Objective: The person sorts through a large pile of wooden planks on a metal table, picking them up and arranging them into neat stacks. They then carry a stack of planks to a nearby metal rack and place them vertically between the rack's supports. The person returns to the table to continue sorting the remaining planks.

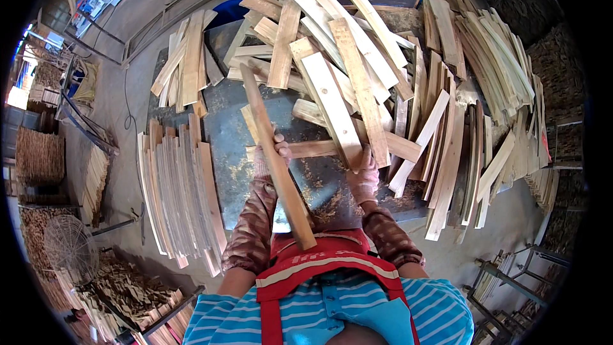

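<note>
My left hand [281, 147], in a pinkish glove with bare fingertips, is closed round a brown wooden plank [271, 140]. That plank slants from the pile toward my apron, its near end over the table's front edge. My right hand [364, 179], gloved alike, grips the near end of a paler wooden plank [331, 105] that has a few small knots. A brown plank [313, 149] lies crosswise beneath, between my hands. Beyond them a loose heap of planks [287, 45] points in many directions. My right palm is partly hidden behind the plank's end.
The dark metal table [223, 115] is strewn with sawdust. Planks are lined up in a stack [182, 185] at its left edge, with a smaller bundle [188, 64] behind. More planks [491, 57] crowd the right side. A round fan [70, 249] stands at lower left.
</note>
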The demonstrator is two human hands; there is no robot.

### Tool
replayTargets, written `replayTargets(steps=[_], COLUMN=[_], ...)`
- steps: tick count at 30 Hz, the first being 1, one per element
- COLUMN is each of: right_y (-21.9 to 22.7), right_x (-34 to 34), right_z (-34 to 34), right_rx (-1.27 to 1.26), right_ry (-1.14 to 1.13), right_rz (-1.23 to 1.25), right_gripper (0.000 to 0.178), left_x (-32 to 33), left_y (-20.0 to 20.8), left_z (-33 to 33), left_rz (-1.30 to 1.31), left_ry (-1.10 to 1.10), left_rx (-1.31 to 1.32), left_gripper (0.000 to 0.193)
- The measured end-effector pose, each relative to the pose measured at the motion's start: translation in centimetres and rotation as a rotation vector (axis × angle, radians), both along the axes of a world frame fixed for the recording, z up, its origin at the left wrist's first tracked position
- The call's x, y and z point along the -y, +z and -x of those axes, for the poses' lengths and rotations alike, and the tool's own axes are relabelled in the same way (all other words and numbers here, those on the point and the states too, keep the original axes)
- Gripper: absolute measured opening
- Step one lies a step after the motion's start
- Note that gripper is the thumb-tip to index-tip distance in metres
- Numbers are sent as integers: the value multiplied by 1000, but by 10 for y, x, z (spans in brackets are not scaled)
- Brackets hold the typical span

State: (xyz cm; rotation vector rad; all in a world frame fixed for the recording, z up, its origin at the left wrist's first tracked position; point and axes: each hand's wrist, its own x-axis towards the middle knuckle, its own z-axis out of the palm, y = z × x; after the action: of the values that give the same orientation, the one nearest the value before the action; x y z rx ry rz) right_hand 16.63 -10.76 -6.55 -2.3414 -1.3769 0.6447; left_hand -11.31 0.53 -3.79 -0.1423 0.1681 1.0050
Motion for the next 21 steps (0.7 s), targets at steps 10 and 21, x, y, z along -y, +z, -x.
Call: replayTargets(steps=[10, 21], right_y=[66, 24], right_x=[46, 35], right_z=[45, 261], right_rx=[-305, -885], right_ry=[201, 464], right_rz=[-517, -34], right_gripper=[79, 72], left_x=[22, 35], left_y=[22, 85], left_z=[51, 200], left_rz=[-32, -97], left_ry=[313, 420], left_rx=[-137, -155], left_gripper=[69, 73])
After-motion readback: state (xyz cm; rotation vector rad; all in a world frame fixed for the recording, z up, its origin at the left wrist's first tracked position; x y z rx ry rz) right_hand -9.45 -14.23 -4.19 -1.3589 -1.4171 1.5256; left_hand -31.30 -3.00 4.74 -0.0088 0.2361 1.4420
